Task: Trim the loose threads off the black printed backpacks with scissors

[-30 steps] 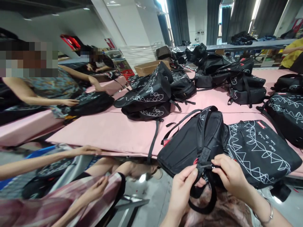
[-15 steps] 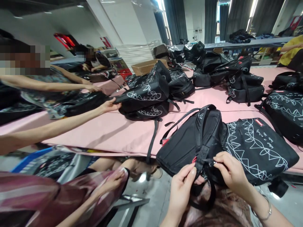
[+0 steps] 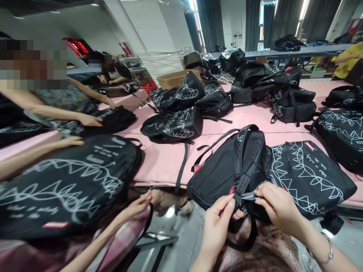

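Observation:
A black backpack [image 3: 221, 170] lies in front of me, its straps gathered at the near end. My left hand [image 3: 217, 218] pinches the black strap webbing [image 3: 241, 186] beside a bit of red trim, fingers closed on it. From my right hand [image 3: 276, 202] a pair of thread snips [image 3: 248, 196] points left, its pale blades close to that webbing. Whether the blades touch it, I cannot tell. Beneath my hands hangs a loop of black strap [image 3: 250, 240]. A flap or panel with white scribble print [image 3: 307, 175] spreads to the right.
More printed black backpacks stand on the pink table [image 3: 161, 160], among them a stack [image 3: 176, 124] and one at right [image 3: 344, 132]. Close on my left, a co-worker's hand [image 3: 70, 141] rests on a large backpack [image 3: 93, 177]. A cardboard box [image 3: 176, 78] sits further back.
The snips' blades now show at the webbing, beside my left hand's steady pinch. At left, a co-worker has pulled a backpack off the stack toward the near side.

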The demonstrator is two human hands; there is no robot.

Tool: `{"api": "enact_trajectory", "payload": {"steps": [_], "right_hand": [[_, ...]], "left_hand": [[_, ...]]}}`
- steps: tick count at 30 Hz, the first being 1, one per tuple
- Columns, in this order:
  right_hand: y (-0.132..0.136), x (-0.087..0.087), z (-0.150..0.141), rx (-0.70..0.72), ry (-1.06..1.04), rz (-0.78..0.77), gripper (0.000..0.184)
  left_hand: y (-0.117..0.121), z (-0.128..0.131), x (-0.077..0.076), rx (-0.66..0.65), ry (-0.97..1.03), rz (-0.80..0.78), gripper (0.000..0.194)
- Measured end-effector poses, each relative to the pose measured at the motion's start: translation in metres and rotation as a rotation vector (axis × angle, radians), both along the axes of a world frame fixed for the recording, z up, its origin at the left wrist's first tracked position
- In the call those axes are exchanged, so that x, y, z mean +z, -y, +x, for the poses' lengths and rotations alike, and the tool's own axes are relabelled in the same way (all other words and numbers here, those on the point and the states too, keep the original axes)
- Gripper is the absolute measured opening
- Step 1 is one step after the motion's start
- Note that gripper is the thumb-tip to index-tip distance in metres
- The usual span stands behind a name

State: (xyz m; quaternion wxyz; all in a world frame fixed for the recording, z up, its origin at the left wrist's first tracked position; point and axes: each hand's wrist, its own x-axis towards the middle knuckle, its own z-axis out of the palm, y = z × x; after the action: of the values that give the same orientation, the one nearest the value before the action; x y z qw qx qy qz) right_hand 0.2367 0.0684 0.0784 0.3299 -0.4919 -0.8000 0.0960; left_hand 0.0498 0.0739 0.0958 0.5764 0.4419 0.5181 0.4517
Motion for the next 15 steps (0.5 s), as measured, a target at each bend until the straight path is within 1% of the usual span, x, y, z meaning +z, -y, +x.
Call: {"api": "enact_trajectory", "payload": {"steps": [3,5,7,9,11,12,13,15], "right_hand": [[-0.002,0.003,0.0,0.035,-0.036,0.002,0.021],[-0.002,0.005,-0.001,0.08,-0.113,-0.028,0.019],[0.0,0.006,-0.003,0.139,-0.245,-0.099,0.016],[0.002,0.004,-0.003,0.167,-0.412,-0.174,0.011],[0.0,-0.002,-0.001,0.129,-0.571,-0.23,0.007],[-0.004,-0.007,0.001,0.079,-0.64,-0.253,0.008],[-0.012,-0.012,0.005,0.015,-0.699,-0.272,0.011],[-0.035,-0.025,0.015,-0.128,-0.797,-0.302,0.021]], "left_hand": [[-0.001,-0.002,-0.004,-0.05,0.053,-0.038,0.029],[-0.002,-0.002,-0.007,-0.084,0.113,-0.073,0.031],[-0.004,-0.006,-0.01,-0.1,0.157,-0.087,0.032],[-0.006,-0.016,-0.011,-0.133,0.121,-0.044,0.03],[-0.008,-0.031,-0.011,-0.209,-0.031,0.071,0.038],[-0.01,-0.041,-0.011,-0.246,-0.149,0.162,0.041],[-0.011,-0.05,-0.011,-0.264,-0.293,0.276,0.039],[-0.013,-0.064,-0.017,-0.269,-0.617,0.553,0.028]]}}
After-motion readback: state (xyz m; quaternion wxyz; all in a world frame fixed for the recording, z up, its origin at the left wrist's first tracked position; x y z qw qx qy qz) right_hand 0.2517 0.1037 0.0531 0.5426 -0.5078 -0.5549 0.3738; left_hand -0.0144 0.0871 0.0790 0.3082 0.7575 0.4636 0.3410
